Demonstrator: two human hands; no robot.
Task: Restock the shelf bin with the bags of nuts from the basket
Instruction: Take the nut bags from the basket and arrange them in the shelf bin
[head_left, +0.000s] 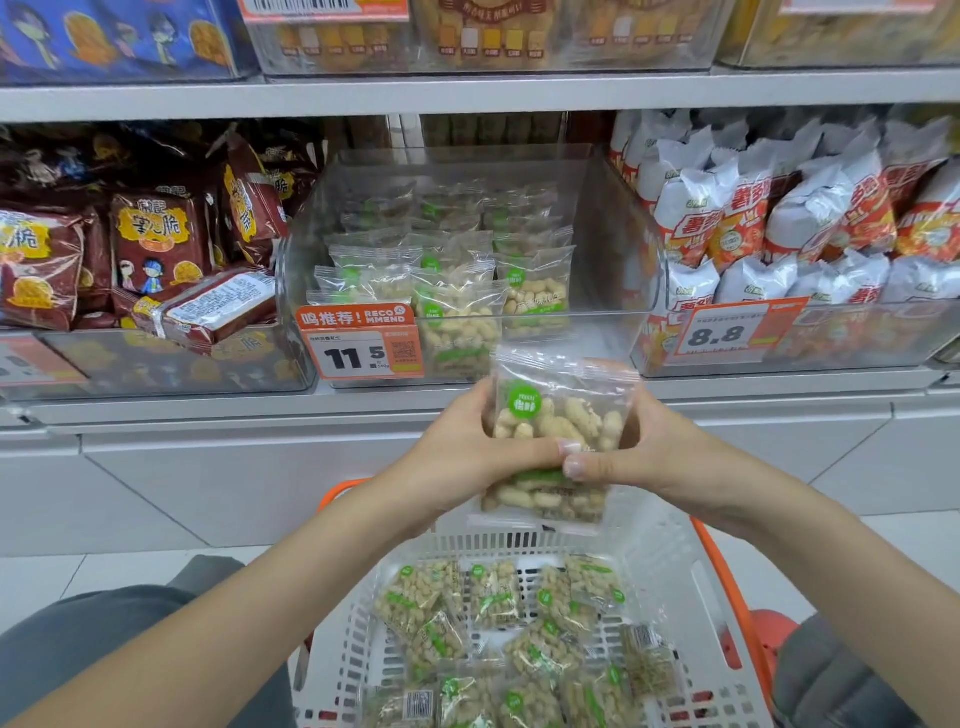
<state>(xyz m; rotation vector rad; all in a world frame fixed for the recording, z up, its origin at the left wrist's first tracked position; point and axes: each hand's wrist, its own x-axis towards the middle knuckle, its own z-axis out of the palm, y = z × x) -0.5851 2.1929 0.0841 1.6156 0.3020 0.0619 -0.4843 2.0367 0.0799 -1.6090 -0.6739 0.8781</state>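
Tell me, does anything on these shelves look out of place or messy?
One thing: in the left bin, a dark red snack pack lies tipped on its side, label-back up, across the front, while its neighbours stand upright. The clear peanut bin and the white bags to the right look orderly.

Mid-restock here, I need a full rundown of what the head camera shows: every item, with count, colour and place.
Held bags of nuts: a small stack, exact count unclear, clear with green labels, in front of the bin.
Shelf bin: one, clear plastic, middle shelf, partly filled with bags of nuts.
Price tag: one, orange and white, on the bin's front.
Basket: one, white with orange handle, below, holding many bags of nuts.
Dark red snack packs: many, bin to the left.
White and orange snack bags: many, bin to the right.
Left hand: grips the stack.
Right hand: grips the stack.
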